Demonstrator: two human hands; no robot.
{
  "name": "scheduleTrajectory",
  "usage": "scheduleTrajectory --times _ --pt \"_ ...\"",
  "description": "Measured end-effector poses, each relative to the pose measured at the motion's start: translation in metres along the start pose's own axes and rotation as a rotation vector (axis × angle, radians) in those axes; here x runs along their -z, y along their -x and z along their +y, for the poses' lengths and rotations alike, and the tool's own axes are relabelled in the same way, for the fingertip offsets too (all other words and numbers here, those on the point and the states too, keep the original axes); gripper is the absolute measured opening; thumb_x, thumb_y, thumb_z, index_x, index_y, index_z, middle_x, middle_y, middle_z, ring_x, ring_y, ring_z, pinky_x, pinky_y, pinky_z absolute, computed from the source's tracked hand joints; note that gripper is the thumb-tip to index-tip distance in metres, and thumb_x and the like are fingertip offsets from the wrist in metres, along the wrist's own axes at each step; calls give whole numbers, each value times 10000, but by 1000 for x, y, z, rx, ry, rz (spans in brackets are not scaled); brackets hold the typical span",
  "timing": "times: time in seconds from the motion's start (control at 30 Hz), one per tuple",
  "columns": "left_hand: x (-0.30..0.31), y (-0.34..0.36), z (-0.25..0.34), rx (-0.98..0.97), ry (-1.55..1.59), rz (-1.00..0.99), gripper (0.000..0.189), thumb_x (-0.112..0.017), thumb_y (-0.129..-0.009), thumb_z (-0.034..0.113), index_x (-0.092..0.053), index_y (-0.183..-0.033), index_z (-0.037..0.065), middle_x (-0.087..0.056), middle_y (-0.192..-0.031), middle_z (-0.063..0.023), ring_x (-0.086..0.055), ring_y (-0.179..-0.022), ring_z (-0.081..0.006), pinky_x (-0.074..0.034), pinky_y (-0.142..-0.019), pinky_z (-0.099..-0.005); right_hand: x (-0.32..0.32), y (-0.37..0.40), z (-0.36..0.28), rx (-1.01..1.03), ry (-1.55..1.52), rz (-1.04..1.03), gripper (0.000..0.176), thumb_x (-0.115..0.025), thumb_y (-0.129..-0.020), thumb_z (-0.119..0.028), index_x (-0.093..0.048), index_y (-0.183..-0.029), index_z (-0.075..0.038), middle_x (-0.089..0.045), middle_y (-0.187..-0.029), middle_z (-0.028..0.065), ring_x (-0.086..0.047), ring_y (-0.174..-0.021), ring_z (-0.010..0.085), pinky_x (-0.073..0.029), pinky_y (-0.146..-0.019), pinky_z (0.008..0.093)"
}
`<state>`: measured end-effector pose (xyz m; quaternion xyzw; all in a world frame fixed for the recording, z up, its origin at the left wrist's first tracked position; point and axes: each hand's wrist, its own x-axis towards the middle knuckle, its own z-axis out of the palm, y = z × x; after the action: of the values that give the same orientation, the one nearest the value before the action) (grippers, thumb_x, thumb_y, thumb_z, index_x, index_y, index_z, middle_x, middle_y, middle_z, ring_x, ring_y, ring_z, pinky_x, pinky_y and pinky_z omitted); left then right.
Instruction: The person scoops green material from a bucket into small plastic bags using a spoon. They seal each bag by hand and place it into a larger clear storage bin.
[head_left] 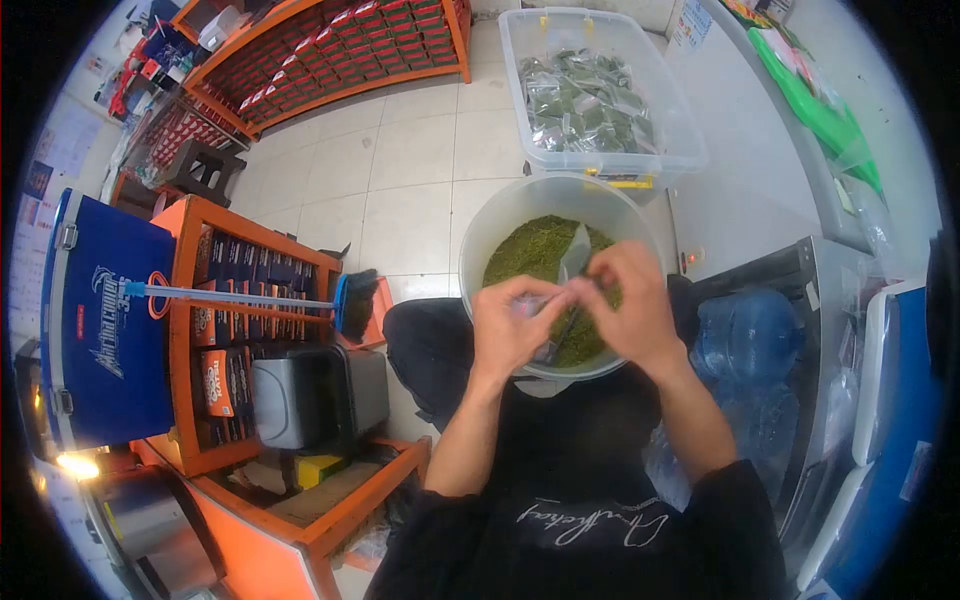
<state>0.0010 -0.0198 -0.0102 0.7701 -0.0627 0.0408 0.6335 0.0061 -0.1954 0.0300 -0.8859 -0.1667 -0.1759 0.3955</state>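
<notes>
Both hands meet over a round whitish tub [478,235] that holds loose green crumbled material [535,248]. Between them is a small clear plastic bag [574,258], tilted, its upper part standing above the fingers. My left hand [508,318] pinches the bag from the left with thumb and forefinger. My right hand [632,290] is closed at the bag's right side, its fingertips touching those of the left. What the bag contains is hard to make out, as the fingers hide its middle.
Beyond the tub, a clear plastic bin [515,90] holds many small filled green packets [585,100]. An orange shelf unit [185,330], a blue cooler box [110,320] and a long-handled broom [250,298] stand left. Large blue water bottles [748,335] are at the right.
</notes>
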Motion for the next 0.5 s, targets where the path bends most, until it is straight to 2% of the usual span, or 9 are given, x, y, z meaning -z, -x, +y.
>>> scheduleTrajectory --times 0.03,0.1,0.13,0.2,0.23,0.3,0.37,0.43,0.5 --pt "0 3 -2 -51 -47 27 134 -811 -831 116 -767 -901 11 -721 -718 -52 -604 -626 -80 -489 -605 -267 -2 3 0 -7 -2 -3 269 -745 -863 -242 -605 -814 -17 -574 -768 122 -564 -776 326 -426 -681 424" --pt "-2 4 -1 -9 -45 4 138 -818 -822 110 -766 -899 8 -722 -724 -54 -612 -633 -80 -492 -606 -264 -5 7 2 19 12 -281 304 -682 -915 -272 -610 -796 -2 -578 -760 159 -576 -764 356 -431 -675 435" --pt "-2 4 0 31 -42 -10 142 -824 -814 104 -765 -897 5 -724 -730 -56 -619 -640 -80 -495 -608 -261 -3 6 4 18 13 -281 304 -682 -915 -272 -610 -796 -2 -578 -760 159 -576 -764 356 -431 -675 435" --pt "5 2 7 150 122 -97 101 -807 -811 59 -764 -877 -3 -731 -750 -53 -631 -671 -76 -508 -620 -251 3 3 10 -49 -227 -430 343 -605 -966 -286 -620 -812 20 -590 -771 204 -580 -744 391 -446 -674 453" --pt "9 1 10 268 288 -189 63 -790 -807 14 -762 -858 -11 -739 -770 -49 -644 -702 -72 -520 -633 -241 5 3 10 -47 -227 -432 343 -605 -966 -286 -620 -812 20 -590 -771 204 -580 -744 391 -446 -674 453" --pt "12 1 8 227 319 -219 70 -794 -806 12 -760 -861 -14 -736 -770 -55 -644 -700 -78 -524 -633 -244 9 3 8 -105 -350 -485 343 -571 -982 -266 -635 -837 38 -599 -768 234 -589 -724 418 -459 -678 474" --pt "11 2 4 190 351 -252 77 -798 -804 9 -757 -864 -18 -733 -770 -61 -645 -698 -83 -527 -633 -248 14 0 0 -109 -272 -525 337 -563 -983 -252 -642 -834 40 -606 -765 236 -591 -721 421 -462 -677 473" --pt "6 4 -2 45 113 -162 102 -816 -812 27 -751 -865 -29 -730 -770 -79 -653 -690 -90 -532 -636 -245 11 2 -1 -111 -195 -564 332 -556 -984 -237 -649 -832 42 -612 -762 238 -594 -718 423 -466 -677 472" --pt "3 5 -2 69 91 -167 105 -816 -814 31 -751 -873 -28 -730 -773 -78 -659 -694 -94 -534 -639 -246 2 6 6 -61 -177 -409 332 -557 -973 -222 -643 -795 45 -602 -709 235 -585 -663 423 -461 -646 474"
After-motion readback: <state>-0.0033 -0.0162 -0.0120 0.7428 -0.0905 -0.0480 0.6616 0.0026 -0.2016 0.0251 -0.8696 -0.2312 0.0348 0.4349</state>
